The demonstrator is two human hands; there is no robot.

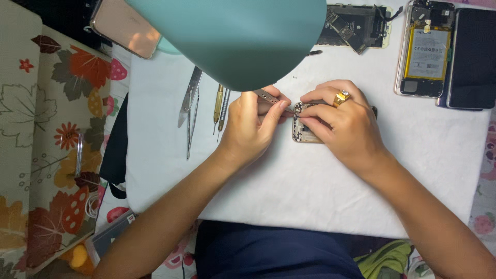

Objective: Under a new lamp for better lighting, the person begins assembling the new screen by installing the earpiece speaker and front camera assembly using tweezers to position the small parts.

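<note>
Phone (304, 129) chassis, gold-edged with dark internal parts exposed, lies flat on the white mat (289, 191) at the centre of our view. We see it only in part: our right hand (345, 129) rests over its right side, fingers curled down onto it to pin it in place. A gold ring (342, 96) with a pale stone sits on one finger of that hand. Our left hand (254, 126) is closed in a pinch around tweezers (268, 96), thin and metallic, whose tip meets the phone's upper left corner. Both hands touch or nearly touch above the phone.

Left of our left hand, a second pair of steel tweezers (190, 111) and two slim brass-handled tools (221, 107) lie parallel on the mat, well apart from the phone. The mat is smooth, matte and rectangular.

Farther off, a teal lamp shade (232, 36), smooth and rounded, overhangs the mat's top edge. A pink-gold phone back (125, 26) lies beside it at upper left. At upper right we see an opened circuit assembly (356, 23), an open handset with a yellow-labelled battery (426, 51), and a dark glass screen (473, 57) just beside it.

A floral cloth (46, 144) with leaf patterns covers the surface left of the mat.
</note>
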